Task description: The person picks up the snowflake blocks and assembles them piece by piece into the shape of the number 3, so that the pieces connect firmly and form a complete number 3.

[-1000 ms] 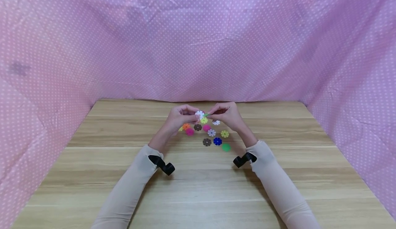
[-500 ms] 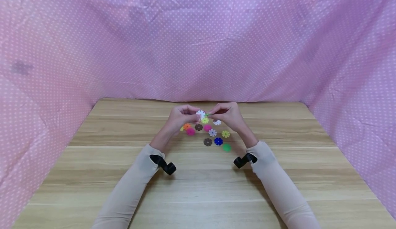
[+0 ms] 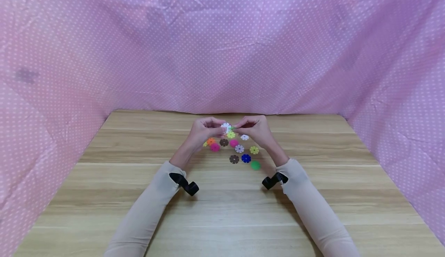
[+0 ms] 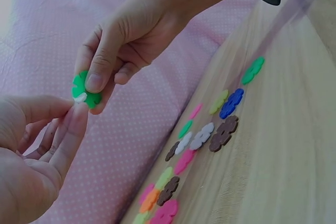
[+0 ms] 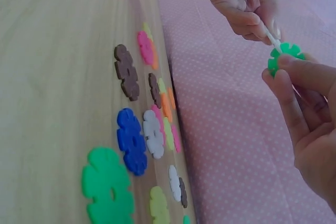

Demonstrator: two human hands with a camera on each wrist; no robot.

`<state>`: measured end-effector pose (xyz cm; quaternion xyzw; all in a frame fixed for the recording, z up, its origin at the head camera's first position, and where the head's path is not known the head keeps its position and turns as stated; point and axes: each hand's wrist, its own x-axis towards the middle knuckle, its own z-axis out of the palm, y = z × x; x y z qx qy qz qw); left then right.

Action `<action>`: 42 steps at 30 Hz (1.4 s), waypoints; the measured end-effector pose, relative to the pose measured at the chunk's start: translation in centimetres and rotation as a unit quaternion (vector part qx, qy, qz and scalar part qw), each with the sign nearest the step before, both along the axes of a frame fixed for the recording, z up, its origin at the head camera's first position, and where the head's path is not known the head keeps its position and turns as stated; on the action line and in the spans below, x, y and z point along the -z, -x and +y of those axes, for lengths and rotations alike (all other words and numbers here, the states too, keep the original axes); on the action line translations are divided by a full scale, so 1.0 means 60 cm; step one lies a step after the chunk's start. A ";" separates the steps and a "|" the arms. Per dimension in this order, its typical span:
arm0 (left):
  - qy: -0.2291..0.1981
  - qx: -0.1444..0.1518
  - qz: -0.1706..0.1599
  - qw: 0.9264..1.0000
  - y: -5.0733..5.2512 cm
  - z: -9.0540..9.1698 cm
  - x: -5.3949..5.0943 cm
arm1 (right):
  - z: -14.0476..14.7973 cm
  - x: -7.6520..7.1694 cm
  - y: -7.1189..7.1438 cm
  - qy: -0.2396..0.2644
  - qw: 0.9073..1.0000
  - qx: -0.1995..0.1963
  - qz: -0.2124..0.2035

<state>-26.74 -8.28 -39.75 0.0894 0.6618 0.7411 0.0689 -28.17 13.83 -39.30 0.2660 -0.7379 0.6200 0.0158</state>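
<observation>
My left hand (image 3: 207,130) pinches a white notched plastic disc (image 3: 226,127) between thumb and fingers, above the table. Facing it, my right hand (image 3: 254,129) pinches a green notched disc (image 5: 286,56) by its edge. The two discs meet at their rims, set crosswise; in the left wrist view the white disc (image 4: 80,98) touches the green disc (image 4: 85,88) at a notch. How deep the slots sit in each other I cannot tell. Fingertips cover part of both pieces.
Several loose notched discs lie on the wooden table (image 3: 222,210) below the hands, among them a blue disc (image 3: 246,158), a green disc (image 3: 255,165), a brown disc (image 3: 234,159) and an orange disc (image 3: 210,141). A pink dotted cloth (image 3: 222,56) hangs behind the table.
Both hands keep their grips, with the white and green discs held together throughout. The whole head view has shifted very slightly; the loose discs lie as before.
</observation>
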 end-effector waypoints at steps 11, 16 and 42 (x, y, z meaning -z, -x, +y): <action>0.025 0.017 0.002 1.000 0.009 -0.014 0.008 | 0.021 -0.015 0.009 -0.093 0.994 -0.024 -0.041; 0.053 0.015 -0.008 0.998 0.014 -0.026 0.015 | 0.047 -0.021 0.014 -0.164 0.984 -0.033 -0.063; 0.074 0.015 -0.031 0.997 0.020 -0.025 0.025 | 0.110 0.031 -0.031 -0.364 0.912 -0.180 -0.057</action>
